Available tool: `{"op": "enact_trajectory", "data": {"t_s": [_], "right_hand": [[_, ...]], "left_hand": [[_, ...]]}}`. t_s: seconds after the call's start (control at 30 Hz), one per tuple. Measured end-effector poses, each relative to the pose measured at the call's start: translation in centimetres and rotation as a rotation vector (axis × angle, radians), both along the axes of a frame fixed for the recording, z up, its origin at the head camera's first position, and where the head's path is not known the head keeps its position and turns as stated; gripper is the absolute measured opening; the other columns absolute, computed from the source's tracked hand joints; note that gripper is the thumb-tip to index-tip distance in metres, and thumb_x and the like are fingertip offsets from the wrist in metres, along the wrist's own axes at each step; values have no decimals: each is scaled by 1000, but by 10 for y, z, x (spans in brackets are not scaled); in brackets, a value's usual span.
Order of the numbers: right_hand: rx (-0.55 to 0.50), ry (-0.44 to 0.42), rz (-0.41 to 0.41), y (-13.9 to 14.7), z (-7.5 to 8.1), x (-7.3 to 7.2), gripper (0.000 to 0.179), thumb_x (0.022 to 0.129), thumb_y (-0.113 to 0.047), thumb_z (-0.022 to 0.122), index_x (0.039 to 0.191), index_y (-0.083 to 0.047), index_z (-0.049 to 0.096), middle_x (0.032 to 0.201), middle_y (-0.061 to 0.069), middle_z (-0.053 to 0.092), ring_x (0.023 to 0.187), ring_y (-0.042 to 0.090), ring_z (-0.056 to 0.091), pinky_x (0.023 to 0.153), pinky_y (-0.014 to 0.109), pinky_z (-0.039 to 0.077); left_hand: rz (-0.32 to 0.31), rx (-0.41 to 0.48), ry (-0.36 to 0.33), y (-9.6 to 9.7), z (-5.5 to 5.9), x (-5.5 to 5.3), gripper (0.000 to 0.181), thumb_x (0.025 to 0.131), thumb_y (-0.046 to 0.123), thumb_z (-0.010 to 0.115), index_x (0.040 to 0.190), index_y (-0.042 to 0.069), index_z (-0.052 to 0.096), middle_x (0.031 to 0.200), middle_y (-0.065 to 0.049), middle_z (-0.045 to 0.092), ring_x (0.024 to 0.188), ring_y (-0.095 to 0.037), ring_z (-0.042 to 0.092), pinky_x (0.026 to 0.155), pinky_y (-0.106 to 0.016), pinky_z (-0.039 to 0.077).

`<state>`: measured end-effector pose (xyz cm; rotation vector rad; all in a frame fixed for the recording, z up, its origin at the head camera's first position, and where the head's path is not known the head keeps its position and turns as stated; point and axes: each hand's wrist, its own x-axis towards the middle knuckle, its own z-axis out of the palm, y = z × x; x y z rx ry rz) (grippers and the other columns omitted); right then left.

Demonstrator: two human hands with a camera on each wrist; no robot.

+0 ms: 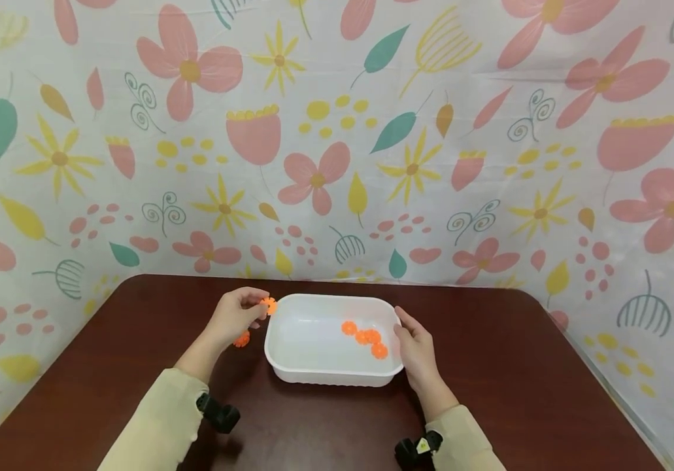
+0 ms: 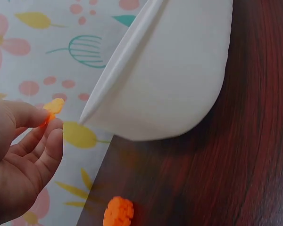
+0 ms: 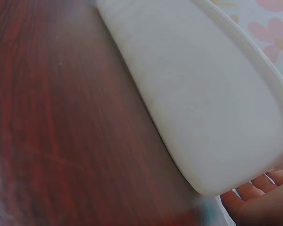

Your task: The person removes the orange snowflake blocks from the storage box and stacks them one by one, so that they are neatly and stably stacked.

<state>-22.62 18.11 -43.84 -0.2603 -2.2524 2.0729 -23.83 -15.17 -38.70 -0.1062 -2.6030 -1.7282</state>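
Note:
My left hand [image 1: 232, 319] pinches an orange flower-shaped plastic piece [image 1: 269, 305] between thumb and fingertips, right at the left rim of a white basin [image 1: 313, 343]. In the left wrist view, the pinched piece [image 2: 54, 108] shows just outside the basin wall [image 2: 174, 80]. Gripping the basin's right rim is my right hand [image 1: 418, 350], thumb at the top edge; its curled fingers show under the rim in the right wrist view. Several orange flower pieces [image 1: 379, 351] lie inside the basin, toward its right side. Another orange piece [image 1: 242, 339] rests on the table below my left hand.
The basin stands on a dark reddish-brown wooden table [image 1: 507, 366]. Behind the table's far edge hangs a white cloth [image 1: 325, 255] printed with flowers and leaves. Each wrist carries a small black camera.

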Motion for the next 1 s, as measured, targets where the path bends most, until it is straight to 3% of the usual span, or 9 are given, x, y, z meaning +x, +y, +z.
{"op": "enact_trajectory", "data": {"t_s": [0.3, 0.53, 1.0], "right_hand": [[7, -5, 0, 2, 0, 0, 44, 98, -11, 42, 142, -9, 43, 150, 12, 37, 135, 25, 37, 108, 42, 36], [16, -9, 3, 0, 1, -2, 44, 98, -11, 42, 142, -10, 43, 149, 12, 39, 132, 24, 41, 107, 42, 37], [6, -20, -3, -2, 2, 0, 44, 98, -11, 42, 142, -10, 44, 149, 12, 38, 132, 26, 42, 107, 43, 37]], "left_hand": [[53, 4, -55, -18, -5, 0, 29, 92, 7, 57, 121, 1, 60, 99, -15, 62, 86, -32, 64, 72, -36, 57], [73, -49, -79, -34, -12, 4, 31, 93, 7, 55, 123, -1, 57, 99, -16, 64, 83, -21, 62, 70, -32, 56], [113, -83, -129, -45, -25, 7, 27, 94, 8, 53, 119, -1, 60, 100, -16, 62, 80, -18, 61, 69, -30, 56]]}}
